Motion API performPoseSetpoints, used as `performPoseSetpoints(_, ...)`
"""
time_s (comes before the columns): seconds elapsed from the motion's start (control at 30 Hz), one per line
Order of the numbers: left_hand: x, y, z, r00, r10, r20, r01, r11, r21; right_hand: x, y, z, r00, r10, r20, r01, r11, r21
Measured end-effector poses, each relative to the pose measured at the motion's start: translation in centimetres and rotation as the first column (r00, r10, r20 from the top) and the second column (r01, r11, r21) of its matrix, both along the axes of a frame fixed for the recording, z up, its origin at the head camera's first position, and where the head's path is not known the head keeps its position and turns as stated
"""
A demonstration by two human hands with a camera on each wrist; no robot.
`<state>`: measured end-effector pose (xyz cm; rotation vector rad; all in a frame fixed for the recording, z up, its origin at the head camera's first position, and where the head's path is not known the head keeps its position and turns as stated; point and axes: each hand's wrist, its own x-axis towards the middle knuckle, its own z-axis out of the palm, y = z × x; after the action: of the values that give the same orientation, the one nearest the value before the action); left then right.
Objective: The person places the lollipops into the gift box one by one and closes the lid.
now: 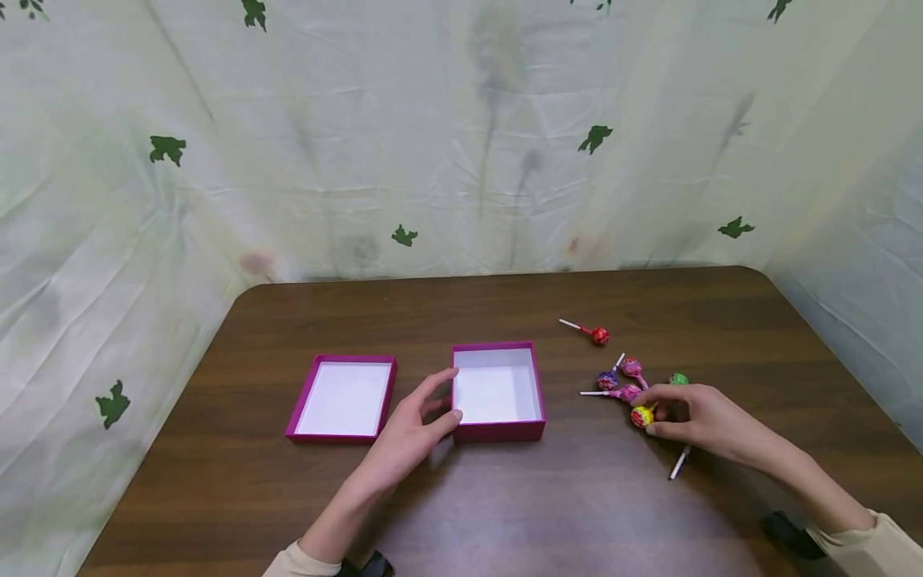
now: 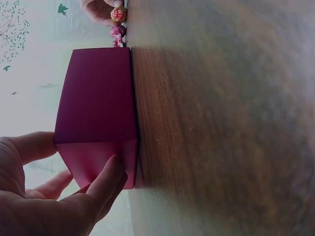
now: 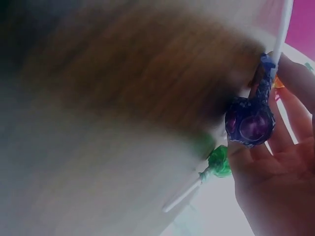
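A magenta open box (image 1: 499,433) with a white inside stands at mid-table. My left hand (image 1: 409,433) rests against its left side, thumb at the near top corner. In the left wrist view, the fingers (image 2: 105,182) lie along the box wall (image 2: 96,93) and do not wrap round it. At the right, my right hand (image 1: 710,417) pinches a yellow lollipop (image 1: 641,417) between thumb and fingers. Beside that hand are pink lollipops (image 1: 630,368) and a blue one (image 1: 606,381). A purple lollipop (image 3: 250,123) and a green one (image 3: 219,161) show close to it in the right wrist view.
The shallow magenta lid (image 1: 344,398) lies left of the box, its white inside facing up. A red lollipop (image 1: 599,336) lies apart, farther back. A white stick (image 1: 679,463) pokes out below my right hand. A leaf-printed curtain (image 1: 461,136) hangs behind the brown table (image 1: 548,513).
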<state>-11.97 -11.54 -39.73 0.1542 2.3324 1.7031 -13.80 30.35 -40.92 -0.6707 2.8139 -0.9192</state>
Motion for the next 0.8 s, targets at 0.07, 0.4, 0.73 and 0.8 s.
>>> performPoseSetpoints(0.07, 0.03, 0.05, -0.02, 1.000, -0.002, -0.003, 0.002, 1.000, 0.002, -0.06, -0.01, 0.03, 1.000, 0.005, 0.000, -0.005, 1.000, 0.007)
performPoseSetpoints(0.4, 0.02, 0.21, -0.29, 1.000, 0.009, 0.020, -0.009, 1.000, -0.021, -0.03, -0.28, -0.13, 0.997, 0.012, -0.082, -0.010, 1.000, 0.025)
performPoseSetpoints(0.73, -0.03, 0.19, -0.17, 1.000, 0.012, 0.017, -0.011, 1.000, -0.018, -0.20, -0.67, -0.07, 0.999, 0.014, -0.048, -0.013, 1.000, 0.026)
performPoseSetpoints(0.8, -0.06, 0.19, -0.14, 1.000, 0.013, 0.018, -0.013, 1.000, -0.020, -0.20, -0.75, -0.02, 0.999, 0.012, -0.048, -0.012, 1.000, 0.014)
